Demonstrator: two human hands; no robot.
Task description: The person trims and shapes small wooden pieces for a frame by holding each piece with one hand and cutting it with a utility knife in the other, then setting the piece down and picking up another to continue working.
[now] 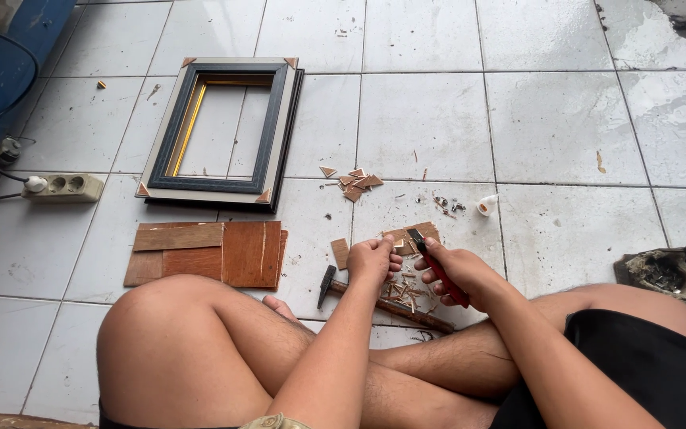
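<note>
I sit cross-legged on a white tiled floor. My left hand presses down on a small thin piece of brown wood. My right hand grips a red utility knife, its blade tip resting on that wood piece. Wood shavings and offcuts lie under my hands. A hammer with a wooden handle lies on the floor just in front of my legs.
A stack of dark picture frames lies ahead to the left, with brown plywood sheets below it. Small triangular wood pieces and a white roll lie ahead. A power strip is far left, a dark cluttered object right.
</note>
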